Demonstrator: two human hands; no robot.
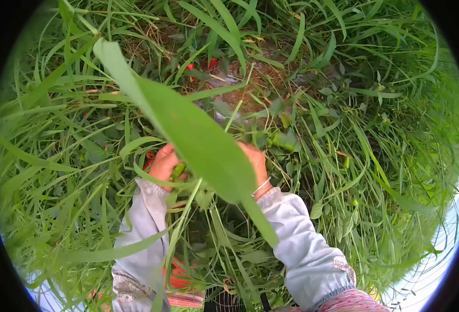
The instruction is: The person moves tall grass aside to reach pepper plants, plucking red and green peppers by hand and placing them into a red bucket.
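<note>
Head view first: how does the left hand (165, 163) stand?

"Curled among the stems, with a green pepper (177, 170) against its inner side. I can't tell whether the fingers close on the pepper or on the stems around it."

"And the right hand (254, 160)?"

"It reaches into the same growth, a little apart from the left one. A large leaf (193, 136) hangs in front and hides its fingers, so I can't tell how far open they are or what they hold. A thin pale band (261, 185) circles the wrist."

"What lies closest to the hands?"

"Something red shows just beside the left hand, partly covered by leaves. To the right of the right hand there's a blurred green pepper (283, 141) among the foliage."

"Farther out?"

"Two bits of bright red (190, 66) show beyond the hands, near the left edge of a patch of brown soil (263, 83). Tall grass (58, 130) surrounds the patch, and light grey sleeves (303, 244) cover both forearms. Near the body, red material (180, 275) shows between the blades."
</note>
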